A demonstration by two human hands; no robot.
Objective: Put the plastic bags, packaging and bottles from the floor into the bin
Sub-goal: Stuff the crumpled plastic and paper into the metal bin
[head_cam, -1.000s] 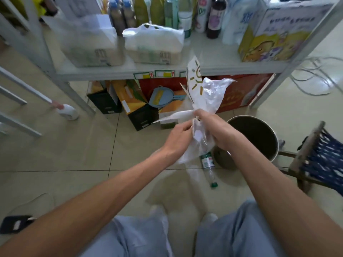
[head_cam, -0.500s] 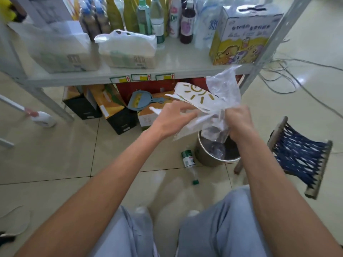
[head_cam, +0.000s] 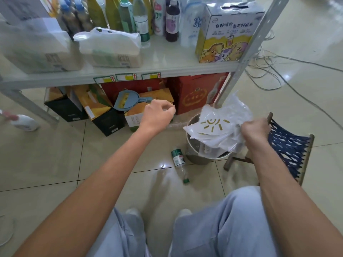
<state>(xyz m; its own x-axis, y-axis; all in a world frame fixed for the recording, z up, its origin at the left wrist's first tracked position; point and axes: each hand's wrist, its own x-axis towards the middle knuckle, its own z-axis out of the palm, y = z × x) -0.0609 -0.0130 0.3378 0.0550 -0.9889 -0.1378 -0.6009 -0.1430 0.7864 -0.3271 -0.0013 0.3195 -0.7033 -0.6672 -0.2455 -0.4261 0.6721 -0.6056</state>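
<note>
My right hand [head_cam: 255,131] grips a bundle of clear and white plastic bags [head_cam: 219,125], one printed with a yellow sun, and holds it right over the round metal bin [head_cam: 196,158]. The bundle hides most of the bin's mouth. My left hand [head_cam: 157,115] hangs in the air left of the bin, fingers loosely curled, holding nothing. A clear plastic bottle [head_cam: 179,163] with a green label and green cap lies on the tiled floor just left of the bin.
A metal shelf [head_cam: 130,73] with bottles, bagged boxes and a cartoon carton stands ahead; cartons and a blue dustpan [head_cam: 128,100] sit beneath it. A small woven stool [head_cam: 289,147] is right of the bin. Cables [head_cam: 269,71] trail on the floor at the far right.
My left hand has let go of the bags and drawn back to the left. My right hand has carried the bundle right and down onto the bin.
</note>
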